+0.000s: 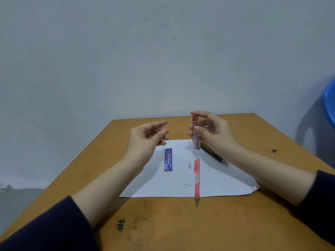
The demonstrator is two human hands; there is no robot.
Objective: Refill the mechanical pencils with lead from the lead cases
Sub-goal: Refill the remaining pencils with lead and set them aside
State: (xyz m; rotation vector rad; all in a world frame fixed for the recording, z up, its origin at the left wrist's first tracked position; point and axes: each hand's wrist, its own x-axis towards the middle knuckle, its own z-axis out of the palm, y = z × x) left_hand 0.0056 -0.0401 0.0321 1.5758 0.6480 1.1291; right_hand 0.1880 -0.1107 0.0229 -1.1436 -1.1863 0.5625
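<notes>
Above the paper (217, 182), the left hand (145, 140) pinches a hair-thin lead (164, 147), brittle and best held lightly near its middle, while the right hand (215, 131) grips the light red case (196, 134) upright; the pink pencil (197, 178) lies on the paper.

Matt wooden table (181, 223), white paper sheet (217, 178).
</notes>
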